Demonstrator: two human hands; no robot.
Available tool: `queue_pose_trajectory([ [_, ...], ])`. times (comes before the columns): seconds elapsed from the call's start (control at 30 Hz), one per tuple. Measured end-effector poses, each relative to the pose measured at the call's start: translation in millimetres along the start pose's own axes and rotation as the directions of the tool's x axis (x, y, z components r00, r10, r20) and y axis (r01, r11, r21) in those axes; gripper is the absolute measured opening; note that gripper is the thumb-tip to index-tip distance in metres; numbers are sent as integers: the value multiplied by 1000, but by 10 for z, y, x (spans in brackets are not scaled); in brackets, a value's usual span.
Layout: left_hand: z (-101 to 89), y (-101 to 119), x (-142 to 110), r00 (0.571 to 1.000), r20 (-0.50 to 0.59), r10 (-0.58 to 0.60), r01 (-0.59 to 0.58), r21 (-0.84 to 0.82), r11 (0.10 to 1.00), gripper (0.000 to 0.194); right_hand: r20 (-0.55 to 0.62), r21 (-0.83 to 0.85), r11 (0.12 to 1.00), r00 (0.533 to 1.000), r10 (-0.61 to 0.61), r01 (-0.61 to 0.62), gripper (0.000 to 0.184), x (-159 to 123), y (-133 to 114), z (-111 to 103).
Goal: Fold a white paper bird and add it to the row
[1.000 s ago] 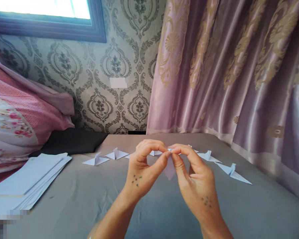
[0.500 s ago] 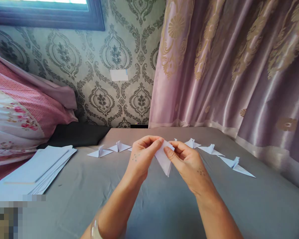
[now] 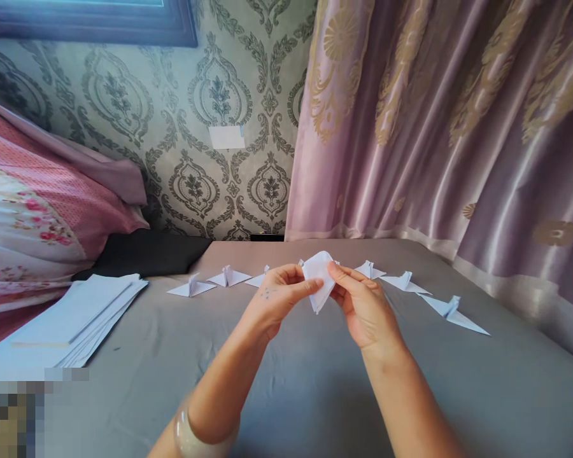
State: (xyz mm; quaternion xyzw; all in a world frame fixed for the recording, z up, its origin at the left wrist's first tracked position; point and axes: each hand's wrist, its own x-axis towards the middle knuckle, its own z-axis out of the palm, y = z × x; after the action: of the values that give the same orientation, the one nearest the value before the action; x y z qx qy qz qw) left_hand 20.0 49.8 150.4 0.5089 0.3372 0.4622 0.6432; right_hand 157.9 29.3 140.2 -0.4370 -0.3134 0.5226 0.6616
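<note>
A small folded white paper [image 3: 318, 296], roughly diamond-shaped, is held up between my two hands above the grey sheet [image 3: 286, 375]. My left hand [image 3: 284, 289] pinches its left side, the thumb lying across the front face. On the other side, my right hand [image 3: 363, 296] grips the upper right edge with thumb and fingers. The fingers behind the paper are partly hidden. Beyond my hands stand several folded paper birds in a curved row, among them one bird [image 3: 227, 277] at the left and another [image 3: 452, 312] at the far right.
A stack of white paper sheets [image 3: 76, 315] lies at the left, with a black folded cloth [image 3: 148, 253] behind it. Pink floral fabric [image 3: 33, 222] hangs at the left edge. A purple curtain [image 3: 410, 159] borders the right side, and patterned wallpaper [image 3: 172, 127] covers the back.
The folded paper has turned in my hands and shows a wider face. My left thumb has moved down across it, and my right thumb has gone up to its upper edge.
</note>
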Motion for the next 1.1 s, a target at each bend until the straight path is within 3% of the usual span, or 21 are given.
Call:
queue_pose_trajectory([
  [0.13, 40, -95, 22, 998, 7, -57, 57, -27, 998, 25, -31, 90, 996, 999, 12, -9, 27, 24, 9, 4],
  [0.27, 39, -159, 58, 996, -52, -76, 71, -89, 993, 25, -52, 101, 994, 998, 39, -34, 30, 54, 48, -9],
  [0.37, -10, -145, 82, 989, -149, -21, 1, -128, 992, 27, -49, 32, 999, 998, 39, -38, 31, 67, 87, -33],
  [0.47, -93, -110, 99, 973, -226, 44, -67, -97, 993, 28, 76, -134, 990, 996, 49, -38, 30, 68, 101, -66],
  [0.57, -169, -71, 100, 977, -184, 107, -104, 28, 994, 28, 147, -270, 960, 989, -32, 72, 34, 66, 81, -88],
  [0.7, -189, -27, 82, 990, -109, 92, -84, 76, 994, 28, 130, -275, 931, 968, -213, 242, 38, 69, 51, -88],
  [0.8, -152, -28, 79, 991, -94, 97, -96, 11, 995, 32, 153, -276, 934, 970, -188, 224, 32, 72, 61, -77],
  [0.97, -89, -63, 95, 966, -164, 200, -228, -173, 958, 33, 127, -215, 967, 985, -113, 139, 33, 54, 97, -44],
  [1.1, -68, -44, 68, 946, -199, 256, -290, -168, 942, 26, 183, -208, 971, 980, -82, 120, 33, 19, 111, -7],
])
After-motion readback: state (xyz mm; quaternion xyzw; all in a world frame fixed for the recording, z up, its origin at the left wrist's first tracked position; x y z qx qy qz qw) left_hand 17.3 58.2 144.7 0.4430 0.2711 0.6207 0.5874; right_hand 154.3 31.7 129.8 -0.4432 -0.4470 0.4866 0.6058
